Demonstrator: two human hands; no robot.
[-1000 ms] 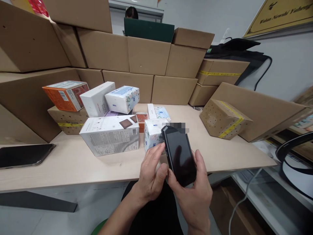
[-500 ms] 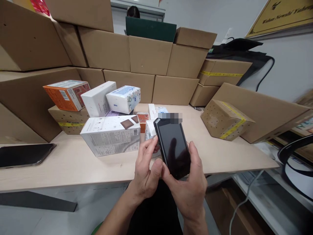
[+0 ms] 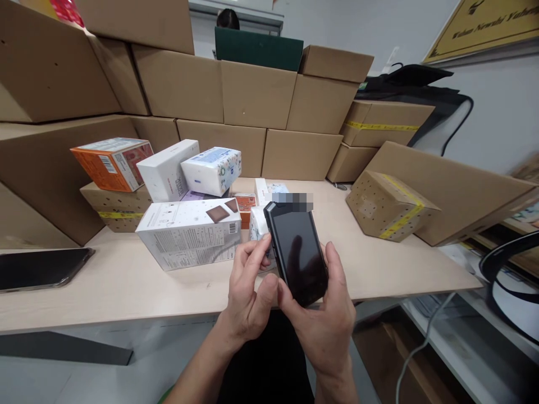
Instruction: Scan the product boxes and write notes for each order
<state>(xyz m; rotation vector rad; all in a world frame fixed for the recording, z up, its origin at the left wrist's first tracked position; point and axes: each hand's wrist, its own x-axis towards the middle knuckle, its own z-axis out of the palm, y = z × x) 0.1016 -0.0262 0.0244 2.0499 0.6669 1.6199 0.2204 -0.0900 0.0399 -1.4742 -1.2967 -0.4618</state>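
A thick-edged black handheld device (image 3: 298, 252), like a rugged phone, is tilted above the table's front edge. Its screen is dark and reflects a finger-like shape; a blurred patch covers its top end. My right hand (image 3: 322, 314) is closed around the lower end, thumb at the bottom left corner and fingers along the right side. At the left edge, my left hand (image 3: 248, 294) is closed, its fingertips pressed to the device's side. Just left of the hands stands a white printed box (image 3: 189, 235). A white patterned pack (image 3: 257, 223) is partly hidden behind the device.
Behind the white box are an orange box (image 3: 112, 163), a slim white box (image 3: 168, 171) and a tissue pack (image 3: 213, 171). A smartphone (image 3: 44, 269) lies at the left. Stacked cartons (image 3: 227, 148) wall the back; a taped carton (image 3: 391, 205) stands right. Someone's head (image 3: 228, 19) shows beyond.
Both hands keep the device in almost the same place. My left hand has shifted very slightly left, and the view has moved a little.
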